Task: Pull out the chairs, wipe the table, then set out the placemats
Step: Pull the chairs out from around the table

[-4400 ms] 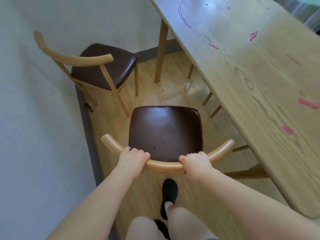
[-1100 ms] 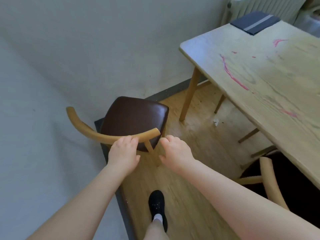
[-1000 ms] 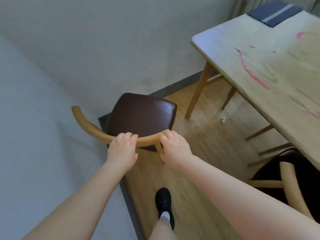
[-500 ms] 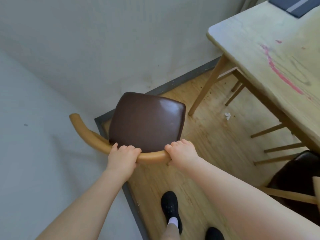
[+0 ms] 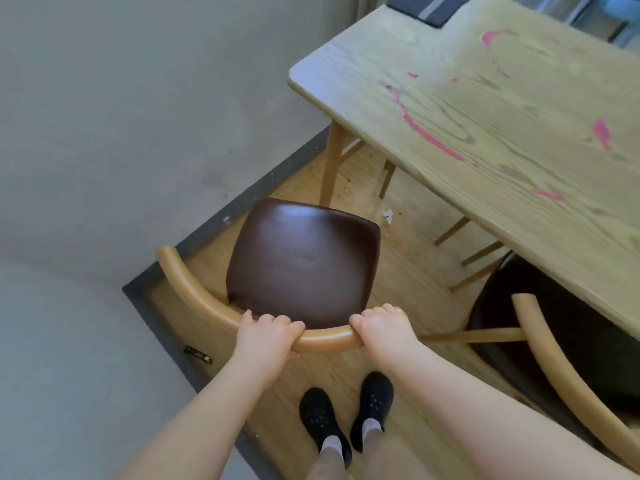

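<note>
Chair-pulling step: left hand (image 5: 266,336) and right hand (image 5: 382,329) both clench the backrest of the chair (image 5: 301,261), which sits clear of the table (image 5: 502,126), at its 8 o'clock. Probably next: let go and grab the second chair (image 5: 561,341), half tucked at 4 o'clock. Pink smears (image 5: 426,129) need wiping; placemats (image 5: 429,6) sit at the table's far end. Walls close at 9 o'clock.

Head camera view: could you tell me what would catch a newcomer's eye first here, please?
First, the left hand and right hand gripping the curved wooden backrest of a brown-seated chair, which stands in the wall corner, clear of the table. Next, bright pink smears streak the wooden table at upper right, with a dark placemat at its far end.
</note>
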